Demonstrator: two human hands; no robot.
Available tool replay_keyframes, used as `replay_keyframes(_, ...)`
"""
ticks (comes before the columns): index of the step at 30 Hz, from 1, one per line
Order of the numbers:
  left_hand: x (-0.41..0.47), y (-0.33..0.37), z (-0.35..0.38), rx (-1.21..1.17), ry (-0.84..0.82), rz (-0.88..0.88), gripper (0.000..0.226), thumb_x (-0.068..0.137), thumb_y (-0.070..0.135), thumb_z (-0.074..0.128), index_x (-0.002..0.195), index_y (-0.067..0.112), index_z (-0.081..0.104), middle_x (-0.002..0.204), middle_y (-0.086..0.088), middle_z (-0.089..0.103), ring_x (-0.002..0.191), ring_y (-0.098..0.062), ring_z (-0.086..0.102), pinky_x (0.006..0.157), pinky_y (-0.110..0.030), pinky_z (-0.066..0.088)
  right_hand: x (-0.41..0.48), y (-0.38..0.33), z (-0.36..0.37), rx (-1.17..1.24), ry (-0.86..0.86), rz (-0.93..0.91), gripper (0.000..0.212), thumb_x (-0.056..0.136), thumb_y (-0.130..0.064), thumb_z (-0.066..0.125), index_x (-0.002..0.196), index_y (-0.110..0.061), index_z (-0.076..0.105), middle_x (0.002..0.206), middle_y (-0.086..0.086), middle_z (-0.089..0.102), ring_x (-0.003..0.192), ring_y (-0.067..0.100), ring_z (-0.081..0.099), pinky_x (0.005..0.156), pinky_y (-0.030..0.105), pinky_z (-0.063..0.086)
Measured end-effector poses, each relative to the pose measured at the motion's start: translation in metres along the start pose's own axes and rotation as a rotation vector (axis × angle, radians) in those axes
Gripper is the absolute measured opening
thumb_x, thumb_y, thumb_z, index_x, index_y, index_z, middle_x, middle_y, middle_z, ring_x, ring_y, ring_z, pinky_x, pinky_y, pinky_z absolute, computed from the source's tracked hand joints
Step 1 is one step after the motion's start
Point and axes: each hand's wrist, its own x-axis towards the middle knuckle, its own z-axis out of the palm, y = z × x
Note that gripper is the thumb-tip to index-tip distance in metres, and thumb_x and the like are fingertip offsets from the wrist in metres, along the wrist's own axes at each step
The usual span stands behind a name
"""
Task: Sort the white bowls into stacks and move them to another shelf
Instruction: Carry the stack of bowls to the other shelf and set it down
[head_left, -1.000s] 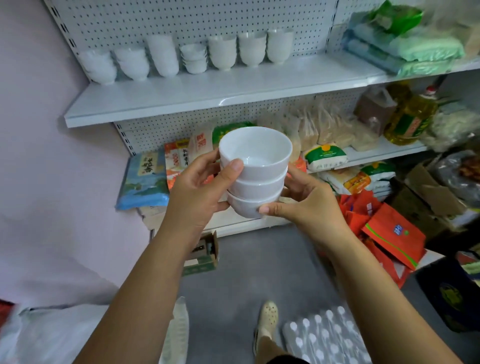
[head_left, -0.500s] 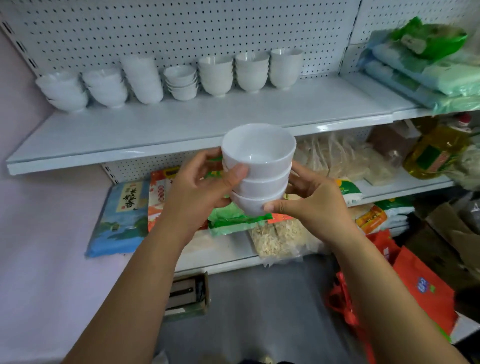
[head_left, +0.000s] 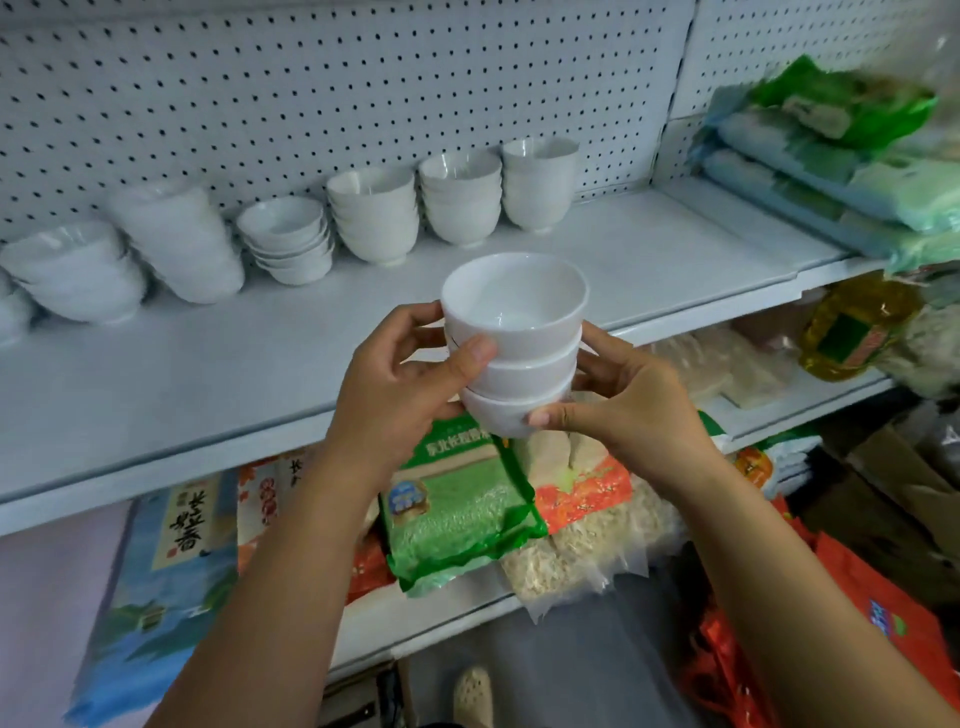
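Bowls, three of them nested into one short stack (head_left: 514, 343), sit upright between both hands in front of the white shelf (head_left: 156, 364), held in the air just near of its front edge. The left hand (head_left: 400, 384) wraps the left side of the stack, thumb pressed on the wall of the top bowl, fingers curled round the far side. The right hand (head_left: 623, 410) cups the right side lower down, its thumb against the bottom bowl. Both hands are closed firmly on the stack; neither is free.

The stack's long axis runs vertical, rims up, with only a slight lean. The bare part of the shelf lies straight ahead and a little below the stack's base, so the move looks like a short push away from the body followed by a lowering. Along the far edge of the shelf, against the pegboard (head_left: 363, 93), a row of other bowl stacks (head_left: 374, 213) already stands, well apart from the held one. The open board on the near side of that row seems the likely landing place. The right hand, being under the base, probably carries more of the weight at set-down. On the lower shelf, below the hands, lies a green rice bag (head_left: 457, 514).
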Motion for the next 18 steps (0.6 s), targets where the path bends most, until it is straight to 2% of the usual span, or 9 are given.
replay_keyframes(2, 0.034, 0.003, -0.005, 0.007, -0.033, 0.007, 0.059, 0.072, 0.040, 0.081, 0.124, 0.018, 0.065, 0.121, -0.004, 0.071, 0.094, -0.010, 0.075, 0.073, -0.042, 0.066, 0.028, 0.001, 0.001, -0.024, 0.038, -0.016, 0.094, 0.065, 0.006, 0.090, 0.148, -0.020, 0.053, 0.129, -0.004, 0.072, 0.123, 0.024, 0.066, 0.101, 0.040, 0.056)
replay_keyframes(4, 0.066, 0.005, -0.009, 0.023, -0.078, 0.014, 0.057, 0.075, 0.039, 0.088, 0.124, 0.020, 0.065, 0.120, -0.001, 0.071, 0.097, -0.011, 0.075, 0.077, -0.047, 0.066, 0.050, 0.004, 0.001, -0.059, 0.093, -0.036, 0.094, 0.065, 0.001, 0.092, 0.148, -0.023, 0.054, 0.129, -0.005, 0.071, 0.125, 0.021, 0.066, 0.107, 0.046, 0.052)
replay_keyframes(6, 0.093, 0.003, -0.011, 0.034, -0.120, 0.023, 0.053, 0.077, 0.038, 0.088, 0.122, 0.022, 0.066, 0.118, 0.001, 0.072, 0.099, -0.010, 0.075, 0.077, -0.048, 0.066, 0.068, 0.007, -0.001, -0.090, 0.140, -0.050, 0.093, 0.065, -0.003, 0.094, 0.147, -0.026, 0.055, 0.129, -0.008, 0.071, 0.124, 0.016, 0.065, 0.108, 0.045, 0.051)
replay_keyframes(11, 0.142, -0.010, 0.000, 0.008, -0.169, -0.010, 0.051, 0.076, 0.034, 0.090, 0.119, 0.021, 0.066, 0.117, 0.002, 0.072, 0.101, -0.011, 0.075, 0.080, -0.052, 0.065, 0.099, 0.018, -0.014, -0.111, 0.186, -0.045, 0.093, 0.065, -0.007, 0.095, 0.146, -0.029, 0.056, 0.128, -0.015, 0.071, 0.124, 0.016, 0.065, 0.109, 0.041, 0.051)
replay_keyframes(14, 0.165, -0.018, 0.012, -0.011, -0.197, -0.029, 0.052, 0.069, 0.041, 0.089, 0.114, 0.028, 0.068, 0.113, 0.007, 0.073, 0.100, -0.010, 0.075, 0.080, -0.049, 0.065, 0.113, 0.026, -0.028, -0.111, 0.202, -0.030, 0.092, 0.065, -0.006, 0.094, 0.145, -0.029, 0.057, 0.126, -0.017, 0.071, 0.122, 0.013, 0.066, 0.108, 0.038, 0.052)
replay_keyframes(18, 0.190, -0.025, 0.037, -0.005, -0.206, -0.038, 0.046, 0.072, 0.037, 0.087, 0.112, 0.029, 0.068, 0.116, 0.004, 0.071, 0.099, -0.008, 0.074, 0.082, -0.049, 0.065, 0.136, 0.042, -0.053, -0.130, 0.203, -0.036, 0.093, 0.065, -0.006, 0.095, 0.146, -0.028, 0.056, 0.130, -0.014, 0.070, 0.124, 0.011, 0.064, 0.111, 0.045, 0.048)
